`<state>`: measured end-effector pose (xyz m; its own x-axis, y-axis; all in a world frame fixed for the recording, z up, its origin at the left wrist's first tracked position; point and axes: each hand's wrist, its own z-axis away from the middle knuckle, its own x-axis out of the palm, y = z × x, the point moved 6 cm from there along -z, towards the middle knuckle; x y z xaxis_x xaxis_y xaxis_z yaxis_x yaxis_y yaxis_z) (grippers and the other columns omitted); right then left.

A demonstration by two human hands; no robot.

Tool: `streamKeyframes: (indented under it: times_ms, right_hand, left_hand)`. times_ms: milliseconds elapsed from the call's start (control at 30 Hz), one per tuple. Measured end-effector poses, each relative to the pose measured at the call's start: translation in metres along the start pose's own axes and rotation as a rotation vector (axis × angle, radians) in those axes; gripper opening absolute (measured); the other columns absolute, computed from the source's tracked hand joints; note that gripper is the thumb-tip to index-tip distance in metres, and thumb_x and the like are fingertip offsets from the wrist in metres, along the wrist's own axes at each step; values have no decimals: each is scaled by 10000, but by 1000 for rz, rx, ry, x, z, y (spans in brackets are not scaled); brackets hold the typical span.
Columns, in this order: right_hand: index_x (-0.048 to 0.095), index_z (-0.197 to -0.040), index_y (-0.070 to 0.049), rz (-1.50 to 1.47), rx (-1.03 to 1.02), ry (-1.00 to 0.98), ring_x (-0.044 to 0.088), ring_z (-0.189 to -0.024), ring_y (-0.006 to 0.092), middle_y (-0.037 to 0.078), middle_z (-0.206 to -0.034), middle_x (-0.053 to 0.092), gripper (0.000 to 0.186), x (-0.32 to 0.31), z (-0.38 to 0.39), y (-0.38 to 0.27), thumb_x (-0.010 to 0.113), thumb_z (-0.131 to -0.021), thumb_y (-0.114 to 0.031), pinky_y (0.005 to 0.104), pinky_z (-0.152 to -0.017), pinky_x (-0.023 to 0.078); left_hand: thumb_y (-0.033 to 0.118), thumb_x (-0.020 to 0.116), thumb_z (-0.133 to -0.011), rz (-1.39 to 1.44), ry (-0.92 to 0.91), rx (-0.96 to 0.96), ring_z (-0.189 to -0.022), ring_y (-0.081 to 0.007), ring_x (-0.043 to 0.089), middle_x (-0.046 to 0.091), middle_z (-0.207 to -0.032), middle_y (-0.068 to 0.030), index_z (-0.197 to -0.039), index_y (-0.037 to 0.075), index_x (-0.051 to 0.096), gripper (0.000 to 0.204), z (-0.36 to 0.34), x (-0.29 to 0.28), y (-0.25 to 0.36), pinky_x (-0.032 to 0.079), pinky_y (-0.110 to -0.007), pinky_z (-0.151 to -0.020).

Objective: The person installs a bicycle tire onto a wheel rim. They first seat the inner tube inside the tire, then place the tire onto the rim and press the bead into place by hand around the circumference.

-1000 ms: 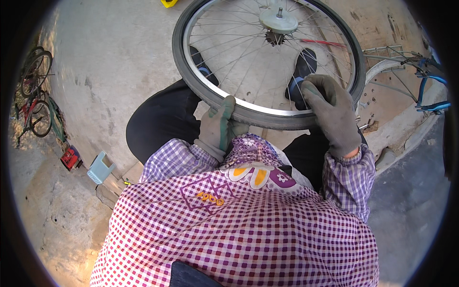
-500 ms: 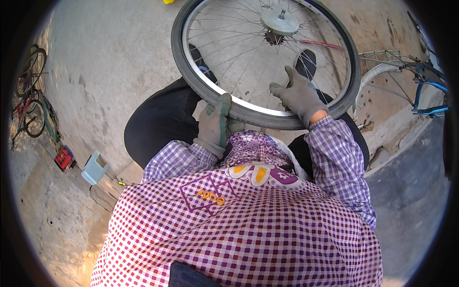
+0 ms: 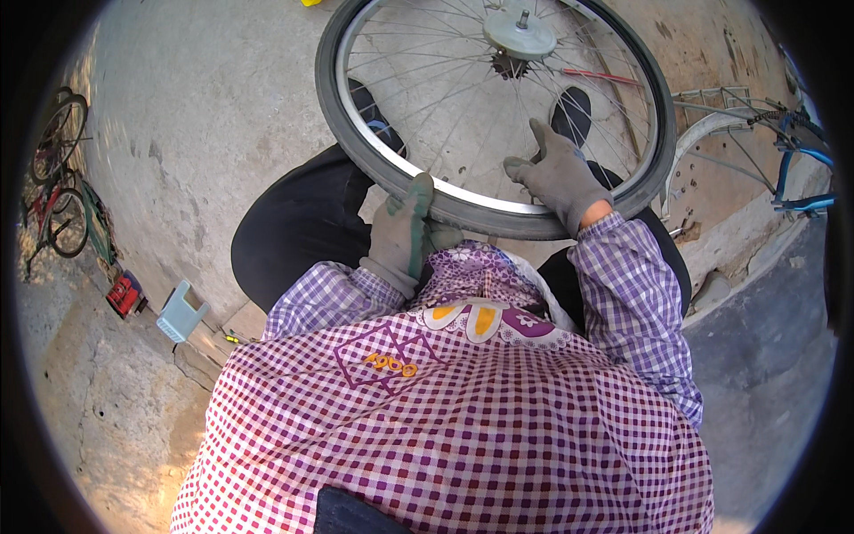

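A bicycle wheel [image 3: 445,214] with a black tyre and silver rim leans over my legs, its spokes fanning out from the middle. At its centre are a pale round hub plate [image 3: 519,34] with an axle stub and a dark sprocket [image 3: 510,66]. My left hand [image 3: 402,227], in a grey and green work glove, is closed round the near part of the tyre, its thumb over the rim. Farther right along the rim, my gloved right hand [image 3: 565,178] lies over the spokes with thumb and forefinger stretched apart. Its other fingers are mostly hidden.
A red rod [image 3: 600,76] shows through the spokes. On the right lies a blue bicycle frame [image 3: 783,173] with a pale mudguard [image 3: 689,147]. Bicycles [image 3: 62,169], a red box [image 3: 124,295] and a light blue stool [image 3: 181,311] are at the left.
The wheel has shifted very slightly in view. My left hand keeps its grip, and my right hand stays over the spokes in nearly the same pose.
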<state>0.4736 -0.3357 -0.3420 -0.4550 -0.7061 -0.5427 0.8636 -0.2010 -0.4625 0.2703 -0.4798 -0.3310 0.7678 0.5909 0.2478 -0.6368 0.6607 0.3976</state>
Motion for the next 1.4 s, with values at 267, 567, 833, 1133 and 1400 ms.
streamKeyframes:
  times_ms: [267, 567, 833, 1133, 1400]
  right_hand:
    - [357, -1566, 73, 36, -10, 7, 703, -902, 279, 260, -1127, 668, 928, 6, 3, -6, 780, -843, -327, 379, -820, 545]
    - [356, -1575, 46, 63, 37, -23, 666, -1065, 326, 248, -1151, 666, 922, 6, 8, -8, 760, -877, -399, 404, -942, 512]
    - [415, -1532, 27, 175, 3, -10, 617, -1216, 419, 293, -1257, 648, 781, 7, 18, -25, 697, -942, -401, 466, -1023, 480]
    - [375, -1561, 10, 130, 65, -53, 588, -1288, 422, 322, -1391, 570, 932, -2, 28, -22, 683, -898, -568, 449, -1085, 457]
    - [505, -1452, -42, 284, -173, 255, 557, -1312, 395, 248, -1363, 582, 831, -22, 66, -54, 750, -864, -576, 504, -1049, 489]
  left_hand:
    - [425, 711, -992, -54, 83, 1, -755, -229, 741, 699, -975, -125, -1201, 23, 574, 473, 7, -5, 5, 658, -342, -565]
    - [459, 720, -980, -111, 102, -26, -621, -203, 713, 711, -882, -117, -1182, 25, 584, 497, 5, -4, 5, 635, -321, -522]
    - [493, 693, -989, -153, 75, 37, -601, -197, 702, 707, -858, -118, -1130, -2, 590, 525, 2, -7, 9, 618, -315, -499]
    - [479, 664, -1012, -196, 94, 38, -563, -175, 676, 710, -829, -116, -1094, 7, 615, 482, -4, 0, 7, 582, -298, -465]
    - [513, 660, -1007, -245, 66, 4, -516, -153, 637, 686, -728, -82, -1063, 17, 628, 501, 2, 11, 13, 527, -266, -454]
